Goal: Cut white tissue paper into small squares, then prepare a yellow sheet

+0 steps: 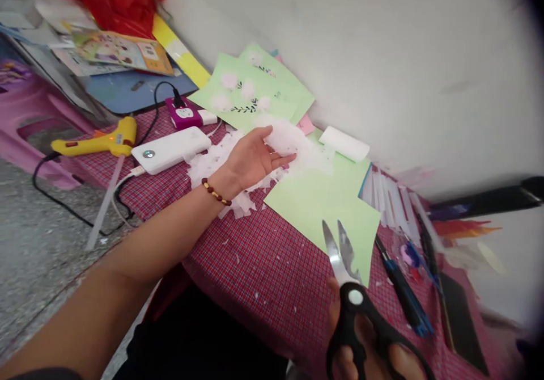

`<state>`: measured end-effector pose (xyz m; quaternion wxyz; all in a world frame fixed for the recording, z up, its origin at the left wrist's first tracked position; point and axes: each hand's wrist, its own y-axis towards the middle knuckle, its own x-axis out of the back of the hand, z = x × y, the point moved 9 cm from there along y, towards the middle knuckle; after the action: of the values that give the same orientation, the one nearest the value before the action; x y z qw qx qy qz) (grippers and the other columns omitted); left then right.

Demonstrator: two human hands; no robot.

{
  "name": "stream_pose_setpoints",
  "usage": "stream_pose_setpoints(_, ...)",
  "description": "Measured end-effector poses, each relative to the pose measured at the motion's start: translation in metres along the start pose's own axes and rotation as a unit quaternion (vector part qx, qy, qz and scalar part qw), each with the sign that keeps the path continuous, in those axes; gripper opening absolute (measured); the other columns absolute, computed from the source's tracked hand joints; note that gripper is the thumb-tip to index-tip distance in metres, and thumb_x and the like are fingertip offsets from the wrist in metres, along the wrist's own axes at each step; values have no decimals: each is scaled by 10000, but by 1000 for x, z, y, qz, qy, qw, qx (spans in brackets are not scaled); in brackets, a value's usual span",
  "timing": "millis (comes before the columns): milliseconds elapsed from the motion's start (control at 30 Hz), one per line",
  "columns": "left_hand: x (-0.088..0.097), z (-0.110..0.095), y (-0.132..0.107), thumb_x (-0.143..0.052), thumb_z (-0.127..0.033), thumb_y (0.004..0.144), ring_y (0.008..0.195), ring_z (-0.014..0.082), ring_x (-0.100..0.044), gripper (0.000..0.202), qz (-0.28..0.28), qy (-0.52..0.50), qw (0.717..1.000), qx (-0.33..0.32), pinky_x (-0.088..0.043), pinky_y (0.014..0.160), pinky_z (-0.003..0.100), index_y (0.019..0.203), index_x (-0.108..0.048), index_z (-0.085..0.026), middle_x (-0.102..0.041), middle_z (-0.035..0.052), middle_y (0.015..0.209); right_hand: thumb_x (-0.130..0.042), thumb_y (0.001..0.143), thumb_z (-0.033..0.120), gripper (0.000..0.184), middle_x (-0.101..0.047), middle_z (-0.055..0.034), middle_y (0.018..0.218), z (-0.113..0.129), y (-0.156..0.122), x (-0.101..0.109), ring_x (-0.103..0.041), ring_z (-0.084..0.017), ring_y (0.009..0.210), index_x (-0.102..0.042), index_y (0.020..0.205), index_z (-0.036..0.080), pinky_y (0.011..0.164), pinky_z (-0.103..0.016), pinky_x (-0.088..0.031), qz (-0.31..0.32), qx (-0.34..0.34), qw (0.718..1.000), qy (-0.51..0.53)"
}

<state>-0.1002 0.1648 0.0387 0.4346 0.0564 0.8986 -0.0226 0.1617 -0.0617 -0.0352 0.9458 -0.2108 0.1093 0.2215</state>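
My left hand [251, 160], palm turned up, has its thumb at the edge of a thin white tissue sheet [293, 139]. Some of its fingers are hidden by the sheet, and it appears to hold it. Beneath the hand lie torn white tissue scraps [216, 156]. In the lower right, my right hand [361, 340] grips black-handled scissors [351, 289], fingers through the loops and blades parted. A plain light green sheet [327, 204] lies beyond the blades. Behind my left hand, more green sheets [255, 85] carry white tufts and dark leaf marks.
A yellow glue gun [121, 136], white power bank [172, 149] and purple adapter [182, 112] with cables occupy the left side. A white roll [344, 143] rests by the wall. Pens and a blue-black tool [403, 292] lie right on the checked tablecloth [255, 261]. A pink stool [38, 125] stands left.
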Motion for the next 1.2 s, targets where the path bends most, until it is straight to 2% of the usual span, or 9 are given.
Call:
stream_pose_setpoints(100, 0, -6, -1, -723, -168, 714, 842, 175, -691, 148, 10, 41, 999, -28, -535, 930, 385, 827, -628, -167, -697, 20, 789, -547, 761, 702, 575, -617, -4, 716, 21, 34, -23, -586, -191, 506, -526, 1287, 471, 484, -348, -525, 30, 19, 994, 107)
stream_pose_setpoints(200, 2, -9, -1, -745, -125, 682, 819, 154, -683, 203, -6, 131, 989, -63, -546, 879, 321, 868, -669, -156, -711, 31, 821, -554, 702, 749, 737, -586, -3, 640, 37, 61, -33, -548, -206, 466, -469, 1354, 417, 463, -360, -501, 11, 48, 997, 65)
stream_pose_setpoints(300, 11, -10, 1, -723, -148, 712, 746, 123, -666, 113, -55, 179, 979, -82, -556, 789, 266, 820, -693, -149, -708, 29, 787, -518, 706, 769, 753, -584, -3, 574, 29, 73, -37, -544, -225, 446, -468, 1357, 394, 444, -366, -473, 42, 4, 999, 31)
stream_pose_setpoints(400, 21, -11, 3, -710, -178, 749, 675, 89, -640, 51, -96, 159, 978, -93, -566, 741, 241, 787, -687, -153, -687, -1, 741, -621, 735, 632, 680, -674, -11, 749, 27, 78, -32, -647, -253, 635, -427, 1363, 460, 582, -404, -524, 61, 22, 997, 51)
stream_pose_setpoints(533, 34, -3, 5, -729, -197, 767, 654, 80, -645, 88, -140, 92, 984, -61, -580, 749, 224, 748, -649, -163, -655, -30, 662, -651, 711, 630, 722, -669, -41, 1018, 34, 87, -18, -653, -309, 937, -397, 1370, 481, 821, -531, -496, 5, 92, 995, 50)
stream_pose_setpoints(667, 35, 13, 5, -732, -191, 778, 691, 99, -680, 86, -142, 61, 988, -7, -591, 736, 212, 822, -662, -169, -674, -19, 667, -566, 776, 625, 486, -593, -41, 836, 42, 90, -18, -581, -245, 748, -578, 1191, 372, 654, -402, -492, 5, 114, 993, 34)
stream_pose_setpoints(833, 32, 25, 1, -716, -136, 779, 620, 64, -659, 103, -147, 46, 988, 29, -582, 701, 181, 742, -624, -164, -671, -38, 664, -529, 791, 666, 521, -579, -57, 820, 40, 89, -14, -530, -216, 690, -583, 1138, 280, 574, -348, -454, -4, 77, 997, -31)
stream_pose_setpoints(967, 23, 35, -5, -705, -139, 792, 588, 57, -642, 105, -117, 56, 990, 59, -578, 698, 198, 722, -627, -156, -655, -44, 651, -536, 807, 639, 477, -594, -60, 840, 38, 90, -16, -536, -204, 695, -583, 1097, 263, 573, -330, -456, 9, 78, 997, -15)
stream_pose_setpoints(1200, 0, 68, -21, -761, -136, 719, 658, 94, -657, 83, 6, 88, 984, 156, -585, 740, 259, 733, -679, -132, -696, 4, 735, -528, 799, 633, 508, -563, -45, 811, 40, 91, -18, -525, -216, 699, -568, 1152, 270, 606, -347, -452, 4, 73, 997, 23)
